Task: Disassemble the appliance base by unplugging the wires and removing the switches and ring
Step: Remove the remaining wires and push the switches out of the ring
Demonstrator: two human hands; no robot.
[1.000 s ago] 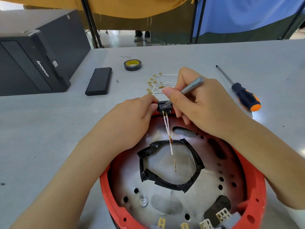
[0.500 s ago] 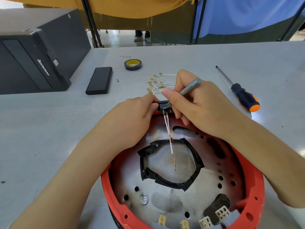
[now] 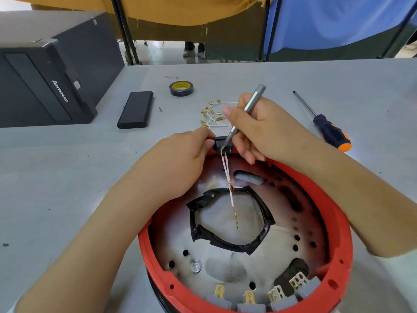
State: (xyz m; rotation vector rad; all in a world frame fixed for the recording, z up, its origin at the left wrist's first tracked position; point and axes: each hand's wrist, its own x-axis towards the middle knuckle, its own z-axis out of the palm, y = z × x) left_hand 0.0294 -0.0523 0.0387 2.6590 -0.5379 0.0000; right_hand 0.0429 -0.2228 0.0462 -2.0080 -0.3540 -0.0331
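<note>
Unplugged wires [image 3: 213,114] being piled mid-tabletop; switch [image 3: 222,144] at base [image 3: 338,222] far rim being pinched by left hand [image 3: 180,159], terminal being pried with tool [image 3: 246,111] gripped by right hand [image 3: 259,129] (ring [image 3: 228,242], near-rim switches left)

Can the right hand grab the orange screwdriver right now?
Probably not right away. The right hand is busy gripping a grey tool at the black switch. The orange screwdriver lies beside it on the table with nothing between.
</note>
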